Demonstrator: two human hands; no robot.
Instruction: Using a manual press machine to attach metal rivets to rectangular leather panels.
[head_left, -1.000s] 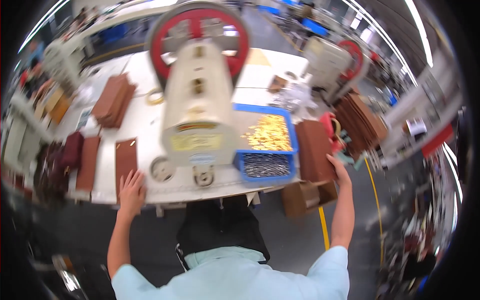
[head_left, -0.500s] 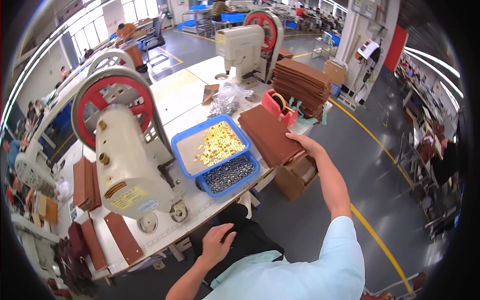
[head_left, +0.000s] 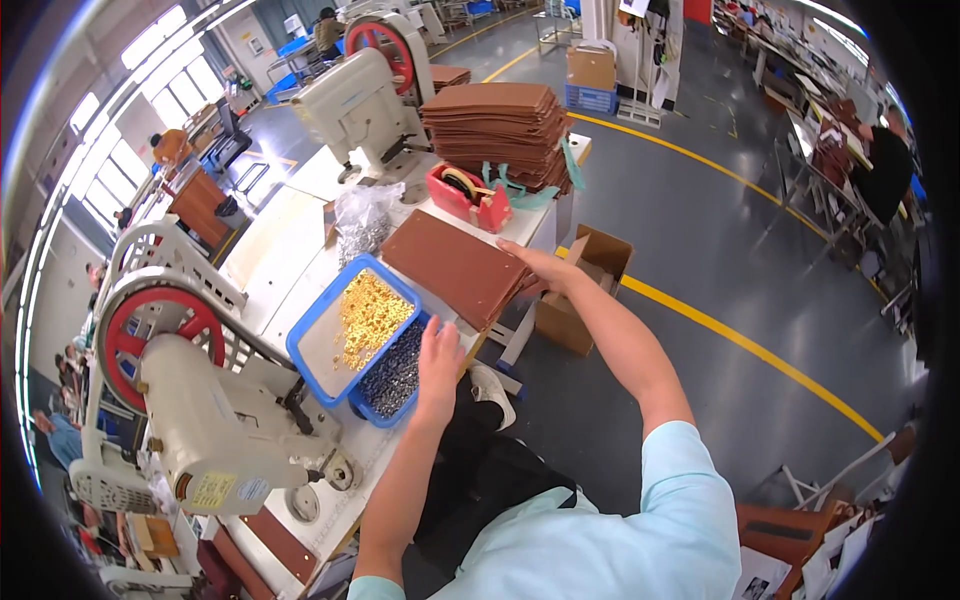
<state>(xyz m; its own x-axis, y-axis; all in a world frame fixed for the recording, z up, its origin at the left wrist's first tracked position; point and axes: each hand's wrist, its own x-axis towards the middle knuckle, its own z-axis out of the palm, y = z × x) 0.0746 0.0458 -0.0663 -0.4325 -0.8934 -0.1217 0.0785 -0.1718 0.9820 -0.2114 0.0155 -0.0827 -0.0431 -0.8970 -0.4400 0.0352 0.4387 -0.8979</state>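
Note:
Brown leather panels point(head_left: 455, 262) lie in a flat, low stack along the table's right edge. My right hand point(head_left: 540, 268) is closed on their near right corner, thumb on top and the other fingers out of sight below the edge. Holding nothing, my left hand point(head_left: 438, 362) hovers beside the trays with its fingers extended toward the panels. Next to it, a blue tray point(head_left: 303, 345) holds small gold-coloured metal fittings point(head_left: 370, 315). That tray overlaps a second blue tray point(head_left: 384, 418) filled with dark metal fittings point(head_left: 392, 372).
A press machine point(head_left: 200, 410) with a red wheel stands at the left; another point(head_left: 360, 105) stands farther back. A red tape dispenser point(head_left: 468, 200) and a tall stack of brown panels point(head_left: 500, 135) sit beyond my right hand. A cardboard box point(head_left: 570, 320) is below the table's right edge.
My view has swung to the right. My left hand has risen from near my lap to beside the trays. My right hand stays at the panels' corner.

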